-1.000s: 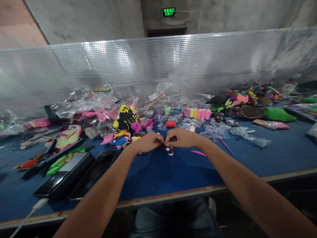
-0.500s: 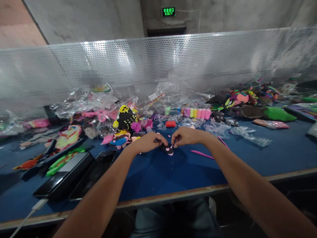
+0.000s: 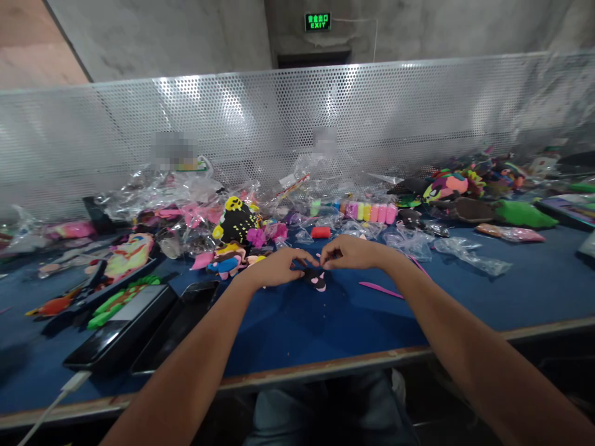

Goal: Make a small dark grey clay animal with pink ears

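A small black clay figure [image 3: 317,281] with pink patches lies on the blue table in front of me. My left hand [image 3: 281,266] is at its left end, the thumb against it and the index finger reaching over its top. From the right, my right hand [image 3: 346,253] comes in with thumb and fingertips pinched together just above the figure, close to my left index fingertip. Whatever is in that pinch is too small to make out. A pink clay-modelling tool [image 3: 381,289] rests to the right of the figure.
Behind the hands lie a red clay block [image 3: 320,232], a row of coloured clay packs [image 3: 370,212] and crumpled plastic bags [image 3: 409,243]. A black clay piece with yellow spots [image 3: 236,223] stands back left. Nearer left are a phone [image 3: 179,325] and a black device [image 3: 121,328] with a cable.
My left index finger has lifted and stretched to the right over the figure. My right fingertips have shifted slightly up and left, closer to it. The figure stays on the table.
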`<state>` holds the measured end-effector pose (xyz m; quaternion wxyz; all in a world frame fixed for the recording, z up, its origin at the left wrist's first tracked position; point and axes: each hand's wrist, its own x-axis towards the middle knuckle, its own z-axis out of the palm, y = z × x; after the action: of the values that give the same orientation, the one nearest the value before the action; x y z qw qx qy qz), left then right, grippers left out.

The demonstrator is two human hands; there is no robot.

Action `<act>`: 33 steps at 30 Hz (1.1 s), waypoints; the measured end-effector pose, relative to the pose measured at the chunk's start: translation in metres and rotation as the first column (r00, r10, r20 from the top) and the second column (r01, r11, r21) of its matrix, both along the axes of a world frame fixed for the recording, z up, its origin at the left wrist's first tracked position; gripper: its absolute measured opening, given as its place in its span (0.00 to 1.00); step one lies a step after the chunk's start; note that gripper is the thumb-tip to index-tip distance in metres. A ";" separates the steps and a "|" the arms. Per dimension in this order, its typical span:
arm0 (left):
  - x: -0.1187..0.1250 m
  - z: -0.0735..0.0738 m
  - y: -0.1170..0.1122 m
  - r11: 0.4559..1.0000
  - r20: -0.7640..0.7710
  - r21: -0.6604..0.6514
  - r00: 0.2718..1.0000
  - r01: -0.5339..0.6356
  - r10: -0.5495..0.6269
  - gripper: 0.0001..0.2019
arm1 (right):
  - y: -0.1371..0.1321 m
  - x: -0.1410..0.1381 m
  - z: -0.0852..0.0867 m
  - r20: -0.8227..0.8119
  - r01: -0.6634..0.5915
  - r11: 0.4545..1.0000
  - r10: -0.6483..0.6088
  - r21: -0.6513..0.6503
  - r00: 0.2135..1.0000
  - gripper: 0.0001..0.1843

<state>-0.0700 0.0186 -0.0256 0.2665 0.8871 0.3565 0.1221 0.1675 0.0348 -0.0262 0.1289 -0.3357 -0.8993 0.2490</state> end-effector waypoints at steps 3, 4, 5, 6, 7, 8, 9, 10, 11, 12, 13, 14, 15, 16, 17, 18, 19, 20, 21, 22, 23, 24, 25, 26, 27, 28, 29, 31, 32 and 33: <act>-0.001 0.000 -0.002 1.000 -0.017 0.014 1.000 0.017 -0.017 0.28 | 0.002 0.001 0.000 0.019 0.086 0.993 -0.088 0.083 0.996 0.09; -0.001 0.000 -0.002 0.999 -0.021 0.006 0.999 0.033 -0.033 0.28 | 0.003 0.002 -0.001 0.018 0.113 0.988 -0.116 0.102 0.993 0.10; -0.002 -0.001 -0.002 0.999 -0.021 -0.004 0.999 0.048 -0.048 0.29 | 0.003 0.002 -0.002 0.015 0.133 0.984 -0.136 0.119 0.991 0.10; -0.002 -0.002 -0.002 0.998 -0.020 -0.013 0.998 0.059 -0.059 0.28 | 0.004 0.002 -0.003 0.007 0.147 0.980 -0.149 0.133 0.989 0.10; -0.002 -0.003 -0.002 0.998 -0.017 -0.022 0.998 0.063 -0.064 0.28 | 0.005 0.002 -0.003 -0.003 0.153 0.978 -0.154 0.143 0.988 0.10; -0.002 -0.004 -0.002 0.997 -0.015 -0.027 0.998 0.066 -0.067 0.27 | 0.005 0.002 -0.004 -0.012 0.154 0.977 -0.154 0.150 0.988 0.10; -0.001 -0.004 -0.002 0.997 -0.015 -0.024 0.998 0.068 -0.069 0.27 | 0.005 0.002 -0.004 -0.018 0.153 0.976 -0.152 0.156 0.988 0.10; -0.001 -0.003 -0.002 0.998 -0.011 -0.014 0.998 0.064 -0.064 0.26 | 0.005 0.002 -0.004 -0.021 0.157 0.974 -0.156 0.164 0.988 0.09; 0.000 -0.002 -0.002 0.999 0.009 0.009 0.999 0.050 -0.050 0.26 | 0.005 0.002 -0.004 -0.022 0.168 0.970 -0.167 0.174 0.986 0.09; 0.000 0.000 -0.002 0.999 0.048 0.041 0.998 0.026 -0.028 0.26 | 0.004 0.001 -0.003 -0.022 0.183 0.966 -0.182 0.182 0.983 0.09; 0.000 0.002 -0.002 0.996 0.110 0.083 0.994 -0.017 0.008 0.25 | 0.004 0.001 -0.003 -0.023 0.200 0.962 -0.199 0.187 0.980 0.08; -0.001 0.005 -0.001 0.988 0.194 0.129 0.979 -0.080 0.054 0.24 | 0.003 0.001 -0.002 -0.028 0.218 0.957 -0.217 0.190 0.976 0.08; -0.003 0.008 -0.001 0.973 0.296 0.172 0.950 -0.155 0.100 0.22 | 0.003 0.000 -0.002 -0.037 0.236 0.953 -0.233 0.189 0.972 0.08; -0.005 0.012 0.000 0.949 0.404 0.206 0.905 -0.237 0.138 0.20 | 0.003 -0.001 -0.001 -0.052 0.250 0.950 -0.245 0.185 0.968 0.08; -0.007 0.015 0.000 0.920 0.506 0.231 0.847 -0.315 0.163 0.17 | 0.002 -0.001 -0.001 -0.068 0.262 0.947 -0.253 0.185 0.965 0.08; -0.009 0.018 0.001 0.891 0.595 0.245 0.785 -0.383 0.174 0.14 | 0.002 -0.002 -0.002 -0.082 0.271 0.944 -0.259 0.189 0.962 0.07; -0.012 0.020 0.001 0.863 0.670 0.250 0.722 -0.439 0.173 0.12 | 0.002 -0.003 -0.002 -0.095 0.278 0.940 -0.263 0.198 0.960 0.07; -0.014 0.022 0.001 0.842 0.729 0.252 0.666 -0.478 0.160 0.11 | 0.002 -0.004 -0.003 -0.109 0.284 0.936 -0.266 0.210 0.958 0.07; -0.016 0.024 0.001 0.826 0.771 0.252 0.621 -0.504 0.144 0.10 | 0.002 -0.005 -0.004 -0.121 0.289 0.931 -0.268 0.222 0.956 0.06; -0.017 0.026 0.000 0.815 0.801 0.253 0.586 -0.522 0.126 0.09 | 0.001 -0.006 -0.005 -0.130 0.294 0.927 -0.270 0.232 0.954 0.06; -0.018 0.027 -0.001 0.806 0.822 0.256 0.559 -0.534 0.110 0.08 | 0.001 -0.007 -0.005 -0.134 0.299 0.924 -0.273 0.237 0.953 0.08; -0.018 0.028 -0.002 0.799 0.836 0.259 0.540 -0.543 0.096 0.08 | 0.001 -0.008 -0.006 -0.132 0.300 0.923 -0.276 0.239 0.952 0.11; -0.018 0.028 -0.003 0.791 0.843 0.265 0.531 -0.551 0.088 0.08 | 0.000 -0.009 -0.006 -0.127 0.300 0.924 -0.276 0.238 0.953 0.14; -0.018 0.029 -0.003 0.783 0.844 0.271 0.530 -0.560 0.086 0.08 | 0.000 -0.010 -0.007 -0.119 0.297 0.925 -0.276 0.237 0.954 0.17; -0.018 0.029 -0.004 0.775 0.839 0.274 0.535 -0.570 0.096 0.08 | 0.000 -0.011 -0.007 -0.114 0.294 0.926 -0.274 0.238 0.955 0.18; -0.017 0.028 -0.004 0.768 0.825 0.279 0.554 -0.576 0.115 0.08 | -0.001 -0.011 -0.007 -0.115 0.294 0.925 -0.274 0.240 0.955 0.19; -0.017 0.028 -0.004 0.764 0.800 0.286 0.583 -0.578 0.142 0.08 | -0.001 -0.012 -0.007 -0.120 0.296 0.924 -0.275 0.240 0.954 0.18; -0.017 0.025 -0.002 0.766 0.716 0.305 0.667 -0.565 0.207 0.09 | -0.002 -0.014 -0.007 -0.132 0.306 0.923 -0.282 0.231 0.950 0.14; -0.018 0.024 -0.002 0.774 0.662 0.314 0.711 -0.550 0.237 0.09 | -0.002 -0.014 -0.007 -0.135 0.310 0.924 -0.286 0.223 0.949 0.12; -0.019 0.023 -0.001 0.782 0.607 0.321 0.750 -0.534 0.263 0.09 | -0.003 -0.014 -0.007 -0.137 0.311 0.925 -0.287 0.216 0.948 0.09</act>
<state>-0.0887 0.0180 -0.0021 0.0944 0.7537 0.4142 0.5015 0.1531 0.0320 -0.0332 0.2502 -0.4381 -0.8528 0.1352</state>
